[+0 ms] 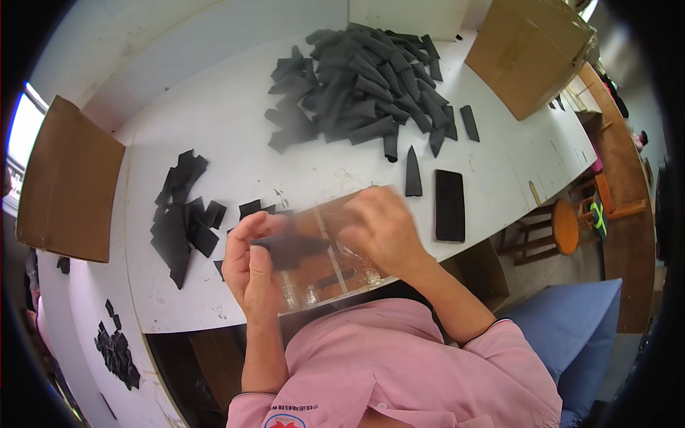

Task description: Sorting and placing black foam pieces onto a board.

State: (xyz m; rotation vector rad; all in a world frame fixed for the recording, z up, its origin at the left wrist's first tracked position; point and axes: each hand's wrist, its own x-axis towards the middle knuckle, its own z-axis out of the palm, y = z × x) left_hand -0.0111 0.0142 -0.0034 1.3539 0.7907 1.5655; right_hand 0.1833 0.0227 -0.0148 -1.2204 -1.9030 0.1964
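Observation:
My left hand (251, 260) grips a dark grey piece of soft material (294, 250), thumb on top and fingers curled behind it. The piece is blurred by motion. To its right, my right hand (382, 232) is raised and its fingers are smeared, so I cannot make out whether they hold anything. Both hands are above a brown cardboard surface with clear tape (330, 246) at the table's near edge. Beyond them lies a big heap of dark grey rolled or folded pieces (371, 85). One pointed piece (414, 172) lies apart from the heap.
Flat black scraps (187, 221) lie on the white table (235, 164) at left. A black phone (449, 205) rests at right. Cardboard boxes stand at the left (71, 182) and far right (531, 57). A wooden stool (565, 227) is beyond the right edge.

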